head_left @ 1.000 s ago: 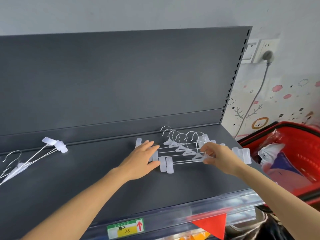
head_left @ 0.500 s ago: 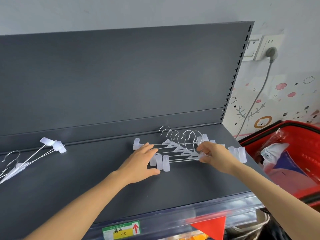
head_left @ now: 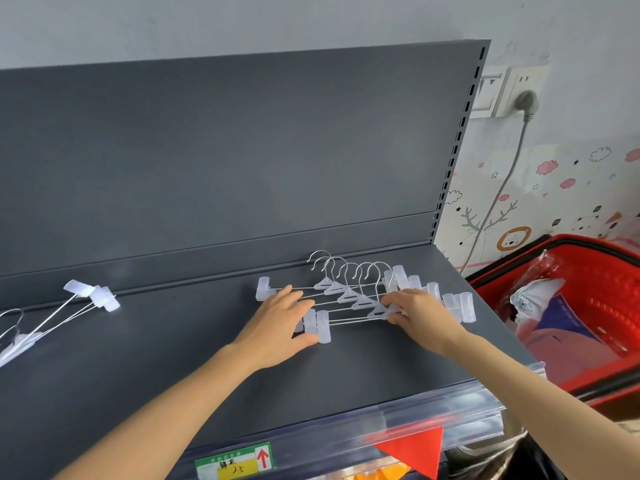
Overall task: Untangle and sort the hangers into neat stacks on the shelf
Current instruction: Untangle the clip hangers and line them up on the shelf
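Change: both hands stay on the same row of hangers (head_left: 347, 294) as half a second ago; the row looks slightly more closed up, and the front left clips now touch the left thumb.
Left hand (head_left: 277, 327): lies flat with straight fingers over the left-end clips of the row, thumb against the nearest clip; it grips nothing.
Right hand (head_left: 420, 315): fingers curled, pinching the nearest hanger's wire bar just beside its clear triangular centre piece.
Task's thing: the row lies flat on the right half of the shelf (head_left: 173, 358), near the back, metal hooks pointing away and overlapping, clear clips at both ends.
Second bunch of hangers (head_left: 100, 297): well apart at the shelf's left edge, partly cut off by the frame, clips towards the back panel.
Writing: a price tag (head_left: 235, 462) in the clear front rail (head_left: 346, 424) has a green border, a yellow field with handwriting that seems to end in "2.5", and a red up arrow; the small print is unreadable.
Red pennant (head_left: 415, 448): hangs at the rail, right of the tag.
Surface: matt dark grey metal shelf with an upright back panel (head_left: 242, 150) of the same colour, slotted along its right edge.
Room: grey wall; a plug (head_left: 526, 100) in a white socket; wallpaper (head_left: 554, 188) with pink clouds, stars and cartoon animals; a red basket (head_left: 595, 289) of packets beside the shelf.
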Tool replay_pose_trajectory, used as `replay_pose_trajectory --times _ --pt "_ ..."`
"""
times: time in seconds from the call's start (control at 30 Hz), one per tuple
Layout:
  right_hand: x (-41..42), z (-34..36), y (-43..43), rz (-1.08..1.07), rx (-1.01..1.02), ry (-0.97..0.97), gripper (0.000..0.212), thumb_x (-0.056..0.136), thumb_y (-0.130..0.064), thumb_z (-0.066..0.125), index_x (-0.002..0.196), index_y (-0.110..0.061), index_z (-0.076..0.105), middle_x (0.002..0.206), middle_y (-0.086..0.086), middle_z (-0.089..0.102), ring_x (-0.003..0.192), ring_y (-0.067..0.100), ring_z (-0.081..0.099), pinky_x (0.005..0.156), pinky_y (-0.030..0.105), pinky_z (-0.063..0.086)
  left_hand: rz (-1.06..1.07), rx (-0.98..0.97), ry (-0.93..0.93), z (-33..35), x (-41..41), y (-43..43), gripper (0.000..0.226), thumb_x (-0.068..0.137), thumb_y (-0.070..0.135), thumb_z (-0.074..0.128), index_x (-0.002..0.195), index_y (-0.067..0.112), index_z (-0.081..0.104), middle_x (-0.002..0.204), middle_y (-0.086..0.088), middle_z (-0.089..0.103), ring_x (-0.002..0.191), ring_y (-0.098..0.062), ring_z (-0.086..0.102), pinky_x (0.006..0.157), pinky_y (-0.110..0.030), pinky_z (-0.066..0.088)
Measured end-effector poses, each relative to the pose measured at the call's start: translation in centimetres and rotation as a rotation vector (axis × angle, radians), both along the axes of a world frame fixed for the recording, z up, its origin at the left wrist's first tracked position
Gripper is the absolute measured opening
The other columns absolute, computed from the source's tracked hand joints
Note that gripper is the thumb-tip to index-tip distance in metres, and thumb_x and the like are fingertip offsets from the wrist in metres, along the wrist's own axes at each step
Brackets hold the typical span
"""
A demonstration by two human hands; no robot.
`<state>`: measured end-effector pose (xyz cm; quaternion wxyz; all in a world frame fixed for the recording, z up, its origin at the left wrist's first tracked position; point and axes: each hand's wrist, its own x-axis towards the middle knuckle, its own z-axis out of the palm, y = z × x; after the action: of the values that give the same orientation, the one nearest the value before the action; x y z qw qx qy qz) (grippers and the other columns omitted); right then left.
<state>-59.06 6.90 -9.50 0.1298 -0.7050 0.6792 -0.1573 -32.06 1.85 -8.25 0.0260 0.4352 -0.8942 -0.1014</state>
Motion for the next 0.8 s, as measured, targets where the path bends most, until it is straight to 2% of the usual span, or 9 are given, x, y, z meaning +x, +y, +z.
replay_pose_trajectory --times 0.1,0.2,0.37,0.5,0.6,0.7,0.8 --pt "0.0 -0.5 0.3 0.006 -0.096 0.092 0.029 0.089 -0.019 0.060 0.118 -0.019 0.063 0.117 0.008 0.057 0.106 0.030 0.050 0.086 0.039 0.046 0.009 0.008 -0.004 -0.1 0.0 -0.1 0.065 0.093 0.050 0.049 0.148 0.021 0.029 0.155 0.005 0.022 0.147 -0.017 0.004 0.116 -0.032 0.015" --pt "0.4 -0.7 0.4 0.015 -0.137 0.148 0.044 0.085 -0.023 0.066 0.128 -0.021 0.056 0.133 0.009 0.048 0.120 0.032 0.043 0.095 0.043 0.043 0.017 0.015 -0.007 -0.4 0.0 -0.2 0.067 0.093 0.051 0.048 0.149 0.022 0.026 0.158 0.003 0.017 0.148 -0.017 0.001 0.117 -0.034 0.013" --pt "0.9 -0.9 0.3 0.040 -0.095 0.168 0.060 0.087 -0.026 0.065 0.141 -0.019 0.040 0.148 0.009 0.033 0.135 0.029 0.031 0.107 0.038 0.034 -0.006 0.000 -0.047 -0.4 -0.1 -0.2 0.070 0.093 0.052 0.047 0.151 0.023 0.019 0.160 0.001 0.010 0.148 -0.018 -0.002 0.118 -0.033 0.007" --pt "0.9 -1.0 0.5 0.032 -0.104 0.145 0.059 0.088 -0.031 0.063 0.140 -0.017 0.040 0.147 0.008 0.035 0.136 0.028 0.030 0.108 0.039 0.032 -0.007 -0.006 -0.069 -0.4 0.1 -0.1 0.073 0.093 0.055 0.044 0.152 0.027 0.012 0.161 0.000 0.001 0.147 -0.018 -0.008 0.118 -0.034 0.001" --pt "0.9 -1.3 0.7 0.020 -0.132 0.145 0.046 0.089 -0.030 0.062 0.129 -0.010 0.052 0.143 0.012 0.041 0.134 0.030 0.034 0.106 0.039 0.034 -0.009 0.002 -0.087 -0.3 0.2 0.1 0.072 0.094 0.054 0.043 0.152 0.027 0.010 0.161 0.000 0.001 0.147 -0.019 -0.008 0.118 -0.034 0.002" --pt "0.8 -1.8 1.0 0.038 -0.163 0.180 0.027 0.089 -0.024 0.061 0.110 -0.006 0.062 0.126 0.015 0.052 0.122 0.034 0.044 0.096 0.040 0.043 -0.003 0.002 -0.106 -0.1 0.1 0.3 0.068 0.096 0.050 0.041 0.152 0.026 0.010 0.161 -0.001 0.001 0.147 -0.020 -0.008 0.118 -0.035 0.004" --pt "0.7 -1.9 1.2 0.052 -0.194 0.201 0.020 0.090 -0.016 0.060 0.107 -0.006 0.063 0.113 0.015 0.057 0.111 0.036 0.051 0.087 0.040 0.048 0.001 -0.011 -0.117 -0.1 0.0 0.3 0.066 0.098 0.048 0.039 0.152 0.026 0.009 0.161 -0.002 0.002 0.147 -0.021 -0.007 0.118 -0.036 0.005"
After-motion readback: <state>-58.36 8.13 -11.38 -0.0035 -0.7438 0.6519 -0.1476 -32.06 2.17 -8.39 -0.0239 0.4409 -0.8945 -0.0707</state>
